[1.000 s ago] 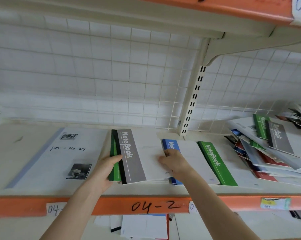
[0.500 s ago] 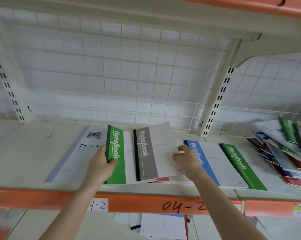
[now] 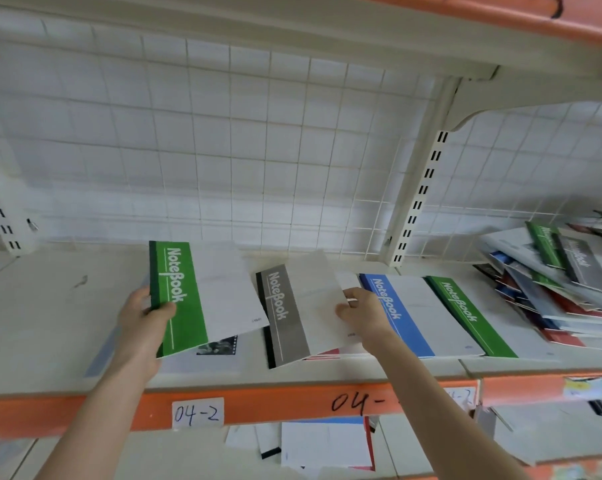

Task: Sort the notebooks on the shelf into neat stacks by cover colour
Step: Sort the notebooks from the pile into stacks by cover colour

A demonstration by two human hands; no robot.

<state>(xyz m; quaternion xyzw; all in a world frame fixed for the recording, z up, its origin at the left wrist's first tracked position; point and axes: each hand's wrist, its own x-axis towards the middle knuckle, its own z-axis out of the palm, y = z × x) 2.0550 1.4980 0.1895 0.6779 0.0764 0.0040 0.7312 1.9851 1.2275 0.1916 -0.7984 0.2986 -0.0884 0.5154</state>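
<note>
My left hand point(image 3: 143, 317) grips a green-spined notebook point(image 3: 202, 292) by its spine, lifted above the shelf point(image 3: 43, 317). My right hand point(image 3: 361, 315) pinches the right edge of a grey-spined notebook point(image 3: 292, 313), tilted over a red-edged notebook point(image 3: 322, 355) beneath it. A large pale booklet with a photo point(image 3: 216, 349) lies under the green one. To the right lie a blue-spined notebook point(image 3: 403, 313) and another green-spined notebook point(image 3: 465, 313), flat and overlapping.
A messy pile of mixed notebooks point(image 3: 562, 289) slumps at the far right. A slotted upright post point(image 3: 417, 202) and wire grid back the shelf. The orange front rail point(image 3: 275, 405) carries labels. More notebooks point(image 3: 327, 445) lie on the lower shelf.
My left hand has pulled the green notebook out from beside the grey one and lifted it up and left. The grey notebook has shifted right under my right hand.
</note>
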